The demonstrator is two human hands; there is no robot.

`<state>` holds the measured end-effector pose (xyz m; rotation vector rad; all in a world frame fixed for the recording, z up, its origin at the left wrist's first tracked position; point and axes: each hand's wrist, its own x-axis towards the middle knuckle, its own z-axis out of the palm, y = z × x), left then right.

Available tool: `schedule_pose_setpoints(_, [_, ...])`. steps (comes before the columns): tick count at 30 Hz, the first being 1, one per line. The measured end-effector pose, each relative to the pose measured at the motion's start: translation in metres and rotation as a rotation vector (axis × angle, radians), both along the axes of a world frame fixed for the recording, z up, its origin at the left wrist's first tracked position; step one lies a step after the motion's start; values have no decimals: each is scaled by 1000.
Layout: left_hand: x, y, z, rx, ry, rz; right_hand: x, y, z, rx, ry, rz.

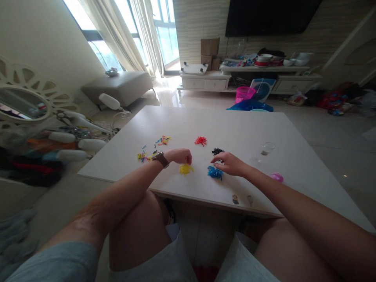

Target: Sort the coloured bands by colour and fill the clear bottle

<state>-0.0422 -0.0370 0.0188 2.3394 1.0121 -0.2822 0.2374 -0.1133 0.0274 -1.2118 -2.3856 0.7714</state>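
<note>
On the white low table (241,125) lie small sorted heaps of tiny pieces: yellow (186,169), blue (214,172), red (201,140) and black (217,150). A loose mixed scatter (152,150) spreads at the left. My left hand (181,155), with a brown watch on the wrist, hovers curled just above the yellow heap; whether it pinches a piece is too small to tell. My right hand (227,162) rests between the black and blue heaps, fingers bent toward the blue one.
A clear glass (266,148) and a pink lid-like object (277,177) sit to the right. Two small stickers (235,199) mark the near edge. Cluttered shelves stand left, a pink basket (244,94) and TV bench behind the table.
</note>
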Motion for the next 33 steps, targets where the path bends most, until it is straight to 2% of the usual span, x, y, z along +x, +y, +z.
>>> schedule_pose_setpoints(9, [0,-1,0,-75,1,24,3,0,-4,-28,-13,38])
schedule_pose_setpoints(17, [-1,-2,0,-58,-47,45,2,-2,0,-71,-59,68])
schedule_pose_setpoints(24, [-2,-1,-2,-59,-50,46,6,-1,-7,-103,-66,78])
schedule_pose_setpoints(33, [-1,-1,0,-63,-12,16,6,0,-7,-90,-123,27])
